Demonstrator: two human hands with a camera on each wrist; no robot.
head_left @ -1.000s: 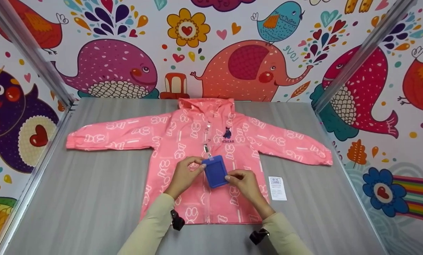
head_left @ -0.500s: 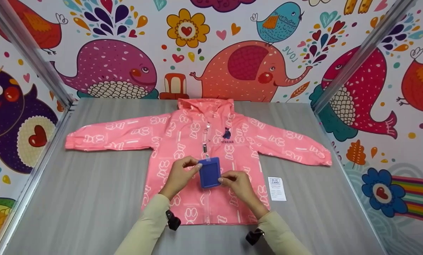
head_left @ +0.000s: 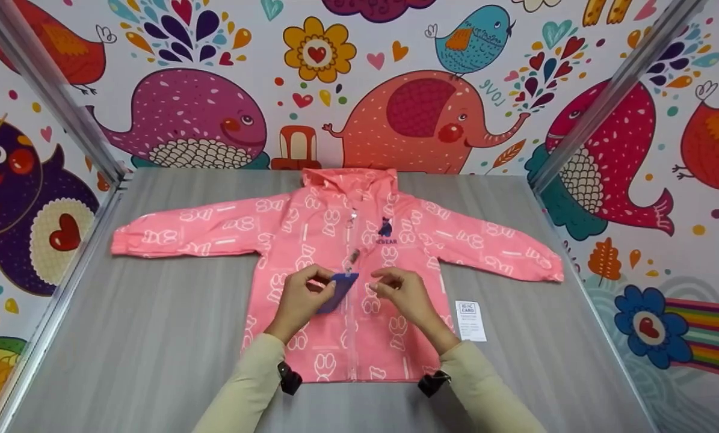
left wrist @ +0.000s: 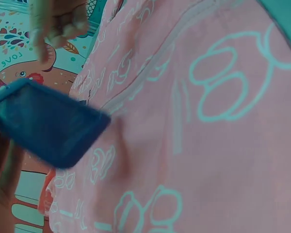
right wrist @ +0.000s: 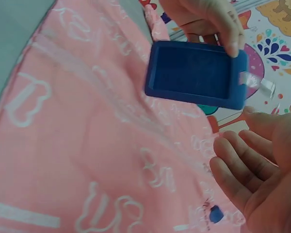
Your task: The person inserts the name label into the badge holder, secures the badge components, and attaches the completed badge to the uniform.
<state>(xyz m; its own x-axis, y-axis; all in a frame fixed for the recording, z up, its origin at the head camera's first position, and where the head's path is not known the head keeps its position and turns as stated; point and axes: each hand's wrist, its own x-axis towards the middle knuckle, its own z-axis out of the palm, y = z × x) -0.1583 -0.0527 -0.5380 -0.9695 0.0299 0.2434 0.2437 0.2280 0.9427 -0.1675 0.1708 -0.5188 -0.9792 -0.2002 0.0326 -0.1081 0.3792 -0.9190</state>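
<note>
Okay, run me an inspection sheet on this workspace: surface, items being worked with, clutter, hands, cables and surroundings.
Surface: grey table, streaked like wood grain.
Job's things: pink jacket spread out on the table, sleeves extended; blue badge holder raised over it, clear tab at one end.
Clutter: white printed card beside the jacket; fine print too small to read.
Hands: left hand pinches the holder; right hand is close by, holding nothing.
Cables: nothing seen.
Surroundings: cartoon-animal walls, metal posts at the corners.
</note>
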